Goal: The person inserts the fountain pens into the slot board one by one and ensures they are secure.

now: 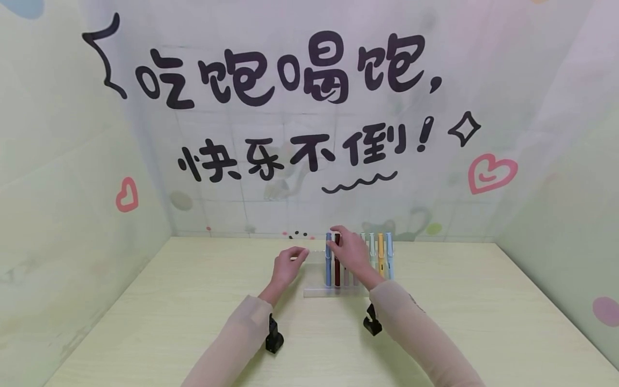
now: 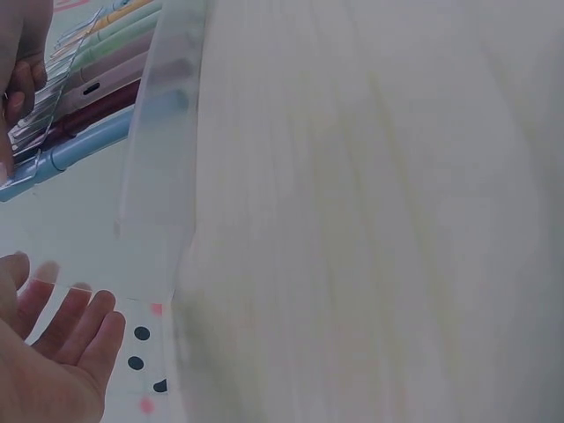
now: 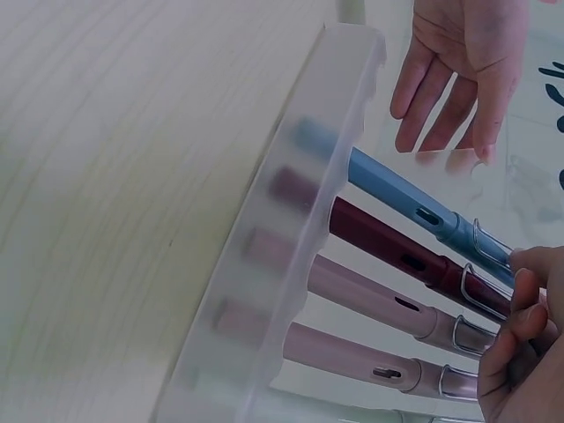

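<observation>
A clear pen stand [image 1: 314, 293] holds a row of capped pens with wire clips. My left hand [image 1: 287, 264] pinches its upper left edge, the fingers [image 2: 75, 322] showing through the clear panel from behind. At the row's left end stands a blue pen [image 3: 397, 189], seated in the stand's frosted ledge [image 3: 330, 79]. The thumb and fingers of my right hand [image 1: 353, 251] pinch this pen near the top of its cap. Beside it come a dark red pen [image 3: 379, 238] and two dusty pink pens, partly behind my right hand in the head view.
Farther right in the row are pale green pens [image 1: 372, 244], a yellow pen [image 1: 381, 247] and a light blue pen [image 1: 389, 255]. The stand rests on a pale wooden table [image 1: 193, 312], near a printed backdrop [image 1: 290, 209]. Black wrist mounts [image 1: 274, 338] hang below both sleeves.
</observation>
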The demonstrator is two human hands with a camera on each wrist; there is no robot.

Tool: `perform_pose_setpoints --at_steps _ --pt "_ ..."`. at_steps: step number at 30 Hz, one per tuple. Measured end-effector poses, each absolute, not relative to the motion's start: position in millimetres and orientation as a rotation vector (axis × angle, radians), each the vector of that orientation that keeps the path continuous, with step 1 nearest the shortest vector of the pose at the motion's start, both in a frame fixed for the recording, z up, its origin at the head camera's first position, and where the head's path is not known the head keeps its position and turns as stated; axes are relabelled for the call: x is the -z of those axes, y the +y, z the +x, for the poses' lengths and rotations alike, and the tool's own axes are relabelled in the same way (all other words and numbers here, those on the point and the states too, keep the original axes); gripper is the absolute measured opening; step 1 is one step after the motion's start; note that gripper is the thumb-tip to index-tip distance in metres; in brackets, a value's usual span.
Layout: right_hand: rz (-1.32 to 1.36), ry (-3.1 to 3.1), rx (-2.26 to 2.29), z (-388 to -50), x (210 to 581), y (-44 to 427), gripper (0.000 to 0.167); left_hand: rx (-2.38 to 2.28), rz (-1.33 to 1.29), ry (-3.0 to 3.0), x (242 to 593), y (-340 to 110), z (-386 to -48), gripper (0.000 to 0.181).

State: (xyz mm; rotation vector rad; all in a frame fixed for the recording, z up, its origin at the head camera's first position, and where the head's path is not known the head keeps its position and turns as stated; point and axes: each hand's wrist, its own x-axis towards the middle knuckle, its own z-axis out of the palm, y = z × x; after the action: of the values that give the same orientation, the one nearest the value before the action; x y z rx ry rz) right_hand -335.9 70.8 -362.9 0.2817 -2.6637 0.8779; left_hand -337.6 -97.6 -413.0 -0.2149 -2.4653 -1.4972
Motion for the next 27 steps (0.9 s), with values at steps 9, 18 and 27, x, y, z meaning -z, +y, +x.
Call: perform_pose_setpoints --at_steps 9,18,27 --pt "0.359 -2.510 -0.971 -329.3 356.7 89.6 0.027 1.504 -0.201 -2.469 413.1 -97.3 -337.5 0.025" --pt "0.399 -2.484 -0.988 -318.7 353.1 127.0 0.024 1.550 -0.196 -2.463 410.7 -99.8 -334.5 0.026" --pt "0.354 -2.482 -0.950 -309.3 353.4 171.2 0.025 1.504 -0.214 -2.495 403.7 -113.6 -329.0 0.041"
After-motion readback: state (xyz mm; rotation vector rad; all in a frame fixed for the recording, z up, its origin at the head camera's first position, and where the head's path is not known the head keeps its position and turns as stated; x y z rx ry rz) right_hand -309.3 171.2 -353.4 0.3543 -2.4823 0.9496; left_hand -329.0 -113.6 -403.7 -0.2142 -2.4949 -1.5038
